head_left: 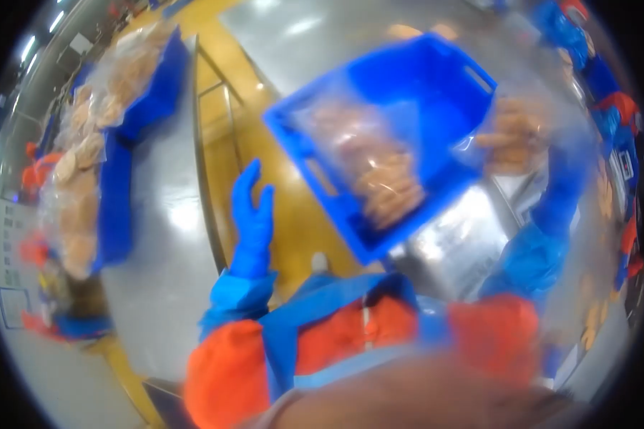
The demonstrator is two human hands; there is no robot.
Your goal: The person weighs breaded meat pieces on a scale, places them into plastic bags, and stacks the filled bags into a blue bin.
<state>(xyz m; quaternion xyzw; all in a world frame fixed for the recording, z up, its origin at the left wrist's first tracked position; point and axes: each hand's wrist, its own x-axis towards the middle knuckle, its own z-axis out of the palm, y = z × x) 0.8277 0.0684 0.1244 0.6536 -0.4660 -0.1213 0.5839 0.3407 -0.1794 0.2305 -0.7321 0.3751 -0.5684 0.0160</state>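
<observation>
My left hand, in a blue glove, is raised with thumb and fingers apart and holds nothing. It is to the left of a blue crate, not touching it. Inside the crate lies a clear plastic bag of tan, elongated food pieces. My right hand, also in blue and smeared by motion, is at a second clear bag of similar pieces. That bag is over the crate's right side and appears held; the fingers are mostly hidden.
On the left, a steel table bears blue crates with bagged tan pieces. Another steel surface is at the far side. Co-workers in orange and blue stand at the right edge, near loose tan pieces. The floor is yellow.
</observation>
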